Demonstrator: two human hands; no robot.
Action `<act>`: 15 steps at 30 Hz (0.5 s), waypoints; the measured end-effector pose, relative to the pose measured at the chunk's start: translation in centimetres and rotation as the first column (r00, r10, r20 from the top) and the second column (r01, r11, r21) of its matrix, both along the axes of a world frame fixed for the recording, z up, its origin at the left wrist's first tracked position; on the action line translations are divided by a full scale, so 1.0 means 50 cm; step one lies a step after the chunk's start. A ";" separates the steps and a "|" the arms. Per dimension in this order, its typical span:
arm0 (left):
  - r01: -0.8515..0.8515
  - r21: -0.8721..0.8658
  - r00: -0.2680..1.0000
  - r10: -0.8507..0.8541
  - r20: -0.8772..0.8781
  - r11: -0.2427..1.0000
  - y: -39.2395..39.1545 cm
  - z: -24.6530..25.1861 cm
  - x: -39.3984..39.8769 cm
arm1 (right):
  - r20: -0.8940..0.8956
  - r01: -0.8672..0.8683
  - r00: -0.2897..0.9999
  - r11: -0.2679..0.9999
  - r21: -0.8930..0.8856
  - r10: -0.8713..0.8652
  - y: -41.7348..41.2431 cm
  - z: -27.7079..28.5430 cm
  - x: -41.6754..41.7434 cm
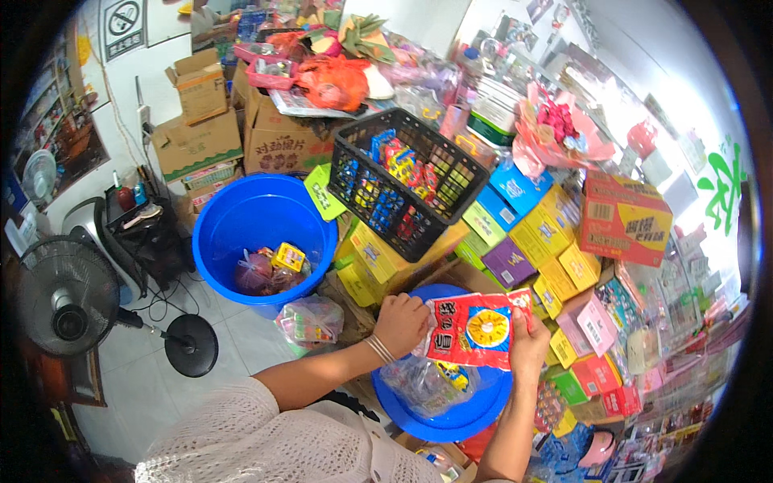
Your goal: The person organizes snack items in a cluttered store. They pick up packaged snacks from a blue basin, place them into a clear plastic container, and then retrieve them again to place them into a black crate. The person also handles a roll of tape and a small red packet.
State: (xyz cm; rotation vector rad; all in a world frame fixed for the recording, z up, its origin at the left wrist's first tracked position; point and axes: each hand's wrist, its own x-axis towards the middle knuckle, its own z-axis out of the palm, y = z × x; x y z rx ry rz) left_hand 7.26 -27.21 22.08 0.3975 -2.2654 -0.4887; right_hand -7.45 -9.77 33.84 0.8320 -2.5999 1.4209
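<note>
Both my hands hold a red plastic snack bag [474, 329] with a yellow round print on a blue patch, spread flat above a blue plastic lid or tub [447, 422]. My left hand [401, 326] grips its left edge, with bangles at the wrist; my right hand [529, 345] pinches the right edge. Under the bag, on the blue surface, lies crumpled clear plastic [423, 386] with a small blue and yellow packet [453, 375]. Beyond stands a black plastic basket [410, 232] holding several small colourful packets [401, 166].
A large blue tub [208, 241] with bagged goods is at the left, beside a filled clear bag [311, 320]. Colourful snack boxes [546, 235] are stacked at the right. Cardboard boxes [199, 139] stand behind. A black pedestal fan [69, 302] stands at far left.
</note>
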 end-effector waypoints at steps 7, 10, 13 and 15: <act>0.090 0.261 0.978 -0.036 -0.205 0.961 -0.016 0.010 0.023 | 0.044 -0.029 0.999 0.999 -0.046 0.031 0.001 -0.018 -0.020; 0.109 0.407 0.970 -0.007 -0.244 0.907 -0.022 -0.001 0.027 | 0.056 -0.067 0.996 0.994 -0.090 0.072 0.009 -0.028 -0.039; 0.272 0.771 0.944 -0.007 -0.329 0.576 -0.028 -0.034 0.025 | 0.036 -0.057 0.998 0.998 -0.028 0.058 0.012 -0.032 -0.047; 0.457 0.889 0.889 0.035 -0.457 -0.013 -0.037 -0.049 0.023 | 0.033 -0.077 0.996 0.997 -0.020 0.077 0.011 -0.037 -0.052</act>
